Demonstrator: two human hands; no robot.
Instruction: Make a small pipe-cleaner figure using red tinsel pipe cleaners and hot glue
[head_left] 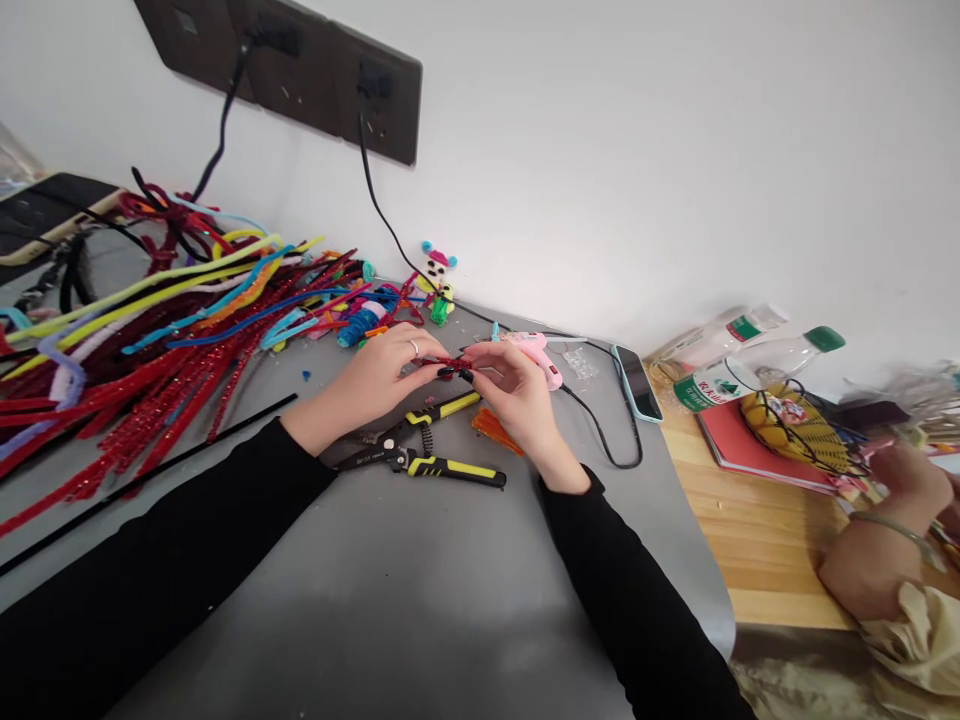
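Observation:
Both my hands meet over the grey mat [390, 590], pinching a short red glittery pipe cleaner piece [454, 364] between them. My left hand [375, 385] wears a ring and its fingers are closed on the piece's left end. My right hand [517, 390] grips the right end with closed fingers. Black-and-yellow pliers [427, 455] lie just under my hands. A pink glue gun [536, 352] rests behind my right hand, and a small orange piece [491, 428] lies beside my right wrist.
A big pile of coloured pipe cleaners [165, 340] spreads at the left. A small pipe-cleaner figure [439, 285] stands by the wall. A phone [637, 382], plastic bottles [750, 365] and a red notebook [739, 445] lie right. Another person's hands [889, 540] work at the far right.

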